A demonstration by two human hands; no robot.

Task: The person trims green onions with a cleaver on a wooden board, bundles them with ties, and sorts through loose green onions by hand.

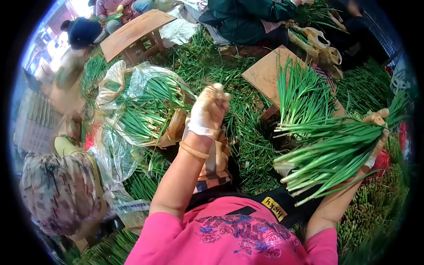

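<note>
A bunch of long green stalks with pale ends is held out on the right by my right hand, which is wrapped round its leafy part. The pale ends point left and down. My left hand, in a whitish glove, is raised near the middle with its fingers curled; whatever it may hold is too small to make out. Beyond the held bunch, a pile of green stalks lies on a low wooden board. Left of my left hand, an open plastic bag is filled with more green stalks.
Loose green leaves cover the ground. Another low wooden table stands at the upper left. Several people sit around, one in a dark green jacket. A person in patterned clothing is at the left. Cut stalks stand at the lower right.
</note>
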